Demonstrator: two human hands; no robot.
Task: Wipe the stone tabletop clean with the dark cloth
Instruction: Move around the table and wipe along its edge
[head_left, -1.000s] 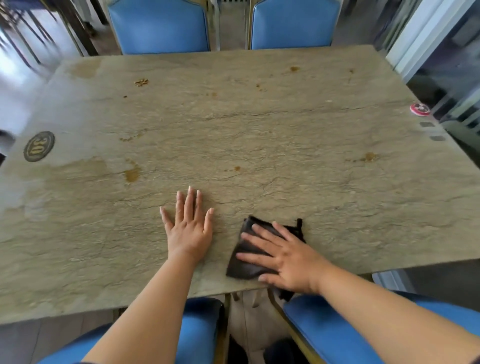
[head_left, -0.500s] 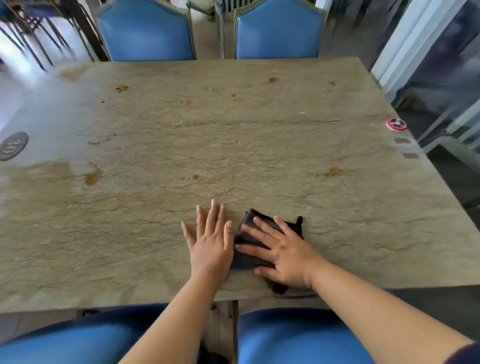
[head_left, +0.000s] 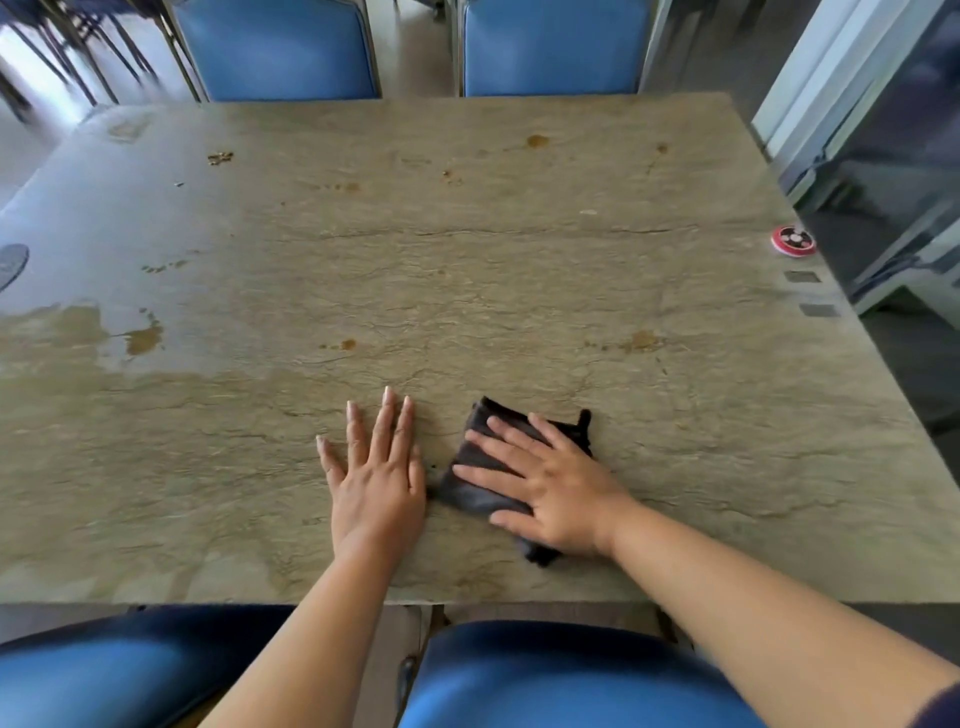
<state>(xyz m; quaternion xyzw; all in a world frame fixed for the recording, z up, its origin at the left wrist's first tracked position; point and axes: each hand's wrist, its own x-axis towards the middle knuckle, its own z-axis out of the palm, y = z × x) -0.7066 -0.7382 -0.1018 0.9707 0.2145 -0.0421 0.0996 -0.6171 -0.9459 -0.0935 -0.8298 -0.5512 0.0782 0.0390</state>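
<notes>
The stone tabletop (head_left: 467, 270) fills most of the view and carries several brown stains, with a wet patch (head_left: 67, 327) at the left. A dark folded cloth (head_left: 475, 457) lies near the front edge, right of centre. My right hand (head_left: 545, 483) presses flat on the cloth with spread, straight fingers. My left hand (head_left: 376, 467) rests flat on the bare stone just left of the cloth, fingers straight; its edge is close to the cloth.
Two blue chairs (head_left: 280, 47) (head_left: 550, 47) stand at the far edge, and blue seats (head_left: 561, 675) sit below the near edge. A red round disc (head_left: 793, 240) and two small grey plates (head_left: 818, 310) lie at the right edge. A round badge (head_left: 10, 262) is at the left edge.
The view has shifted and pulled the table lower in frame. My left hand has come right, closer to the cloth. My right hand has stayed pressed on the cloth.
</notes>
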